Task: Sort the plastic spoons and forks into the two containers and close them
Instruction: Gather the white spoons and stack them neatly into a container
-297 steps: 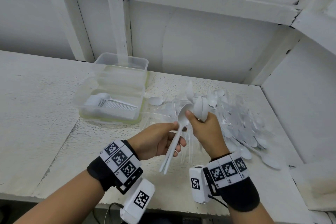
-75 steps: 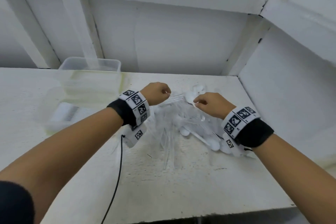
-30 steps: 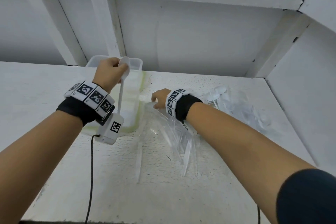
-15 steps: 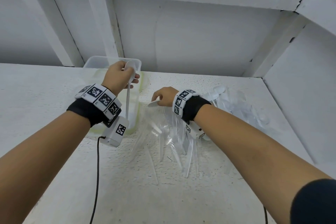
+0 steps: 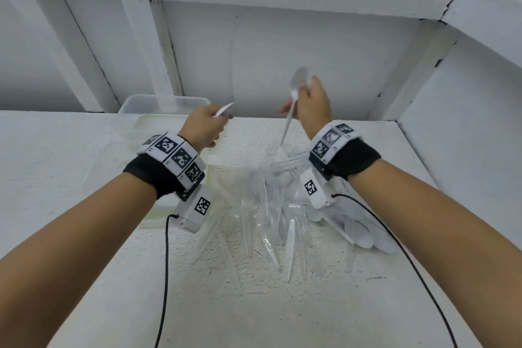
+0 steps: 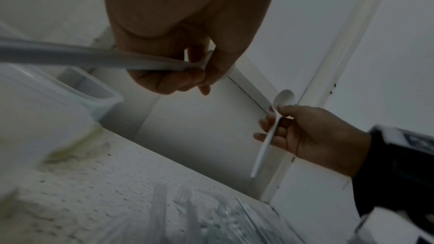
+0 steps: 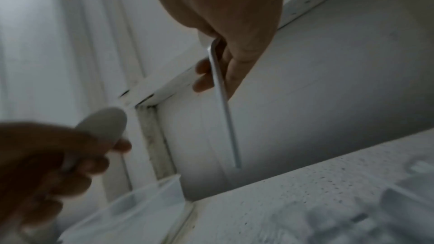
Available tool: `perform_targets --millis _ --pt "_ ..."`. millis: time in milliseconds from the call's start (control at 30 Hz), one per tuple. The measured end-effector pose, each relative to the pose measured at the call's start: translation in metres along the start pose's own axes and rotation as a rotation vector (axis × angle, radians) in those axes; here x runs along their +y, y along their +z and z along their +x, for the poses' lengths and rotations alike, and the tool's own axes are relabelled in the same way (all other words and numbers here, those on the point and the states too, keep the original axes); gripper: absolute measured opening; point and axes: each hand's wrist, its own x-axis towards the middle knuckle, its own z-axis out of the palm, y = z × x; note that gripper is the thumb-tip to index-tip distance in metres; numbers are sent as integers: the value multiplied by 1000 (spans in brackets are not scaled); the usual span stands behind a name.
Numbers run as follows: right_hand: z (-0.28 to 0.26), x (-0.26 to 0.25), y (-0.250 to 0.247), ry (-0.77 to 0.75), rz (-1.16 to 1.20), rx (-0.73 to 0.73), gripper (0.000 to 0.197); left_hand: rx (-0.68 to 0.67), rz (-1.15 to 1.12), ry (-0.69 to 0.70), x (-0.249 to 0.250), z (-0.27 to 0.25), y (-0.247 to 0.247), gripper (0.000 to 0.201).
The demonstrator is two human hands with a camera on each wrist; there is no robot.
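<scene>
At upper left of the head view, a clear container (image 5: pixel 158 106) sits on the white table (image 5: pixel 84 178). Centre-left: left hand (image 5: pixel 202 128) curled round a white spoon (image 5: pixel 224 109). Centre-right: right hand (image 5: pixel 312 106) pinches a second spoon (image 5: pixel 292 106) by its neck, handle hanging down. Lower centre: loose cutlery pile (image 5: pixel 282 206) on the table.

containers (image 5: pixel 158 133) left of cutlery pile (image 5: pixel 285 206)
</scene>
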Motion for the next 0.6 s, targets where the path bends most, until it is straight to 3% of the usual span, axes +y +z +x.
perform_targets --millis 67,133,367,500,600 --pt "14 5 -22 104 52 80 34 -65 68 -7 4 6 18 13" --pt "27 17 -45 135 -116 57 33 -132 151 -4 9 10 38 12" --pt "32 62 -85 271 -836 -318 32 -289 503 27 20 16 106 23" --pt "31 79 -76 316 -1008 -436 32 -331 600 40 14 18 127 31" --pt "31 87 -70 288 -1072 -490 18 -331 628 41 7 20 131 31"
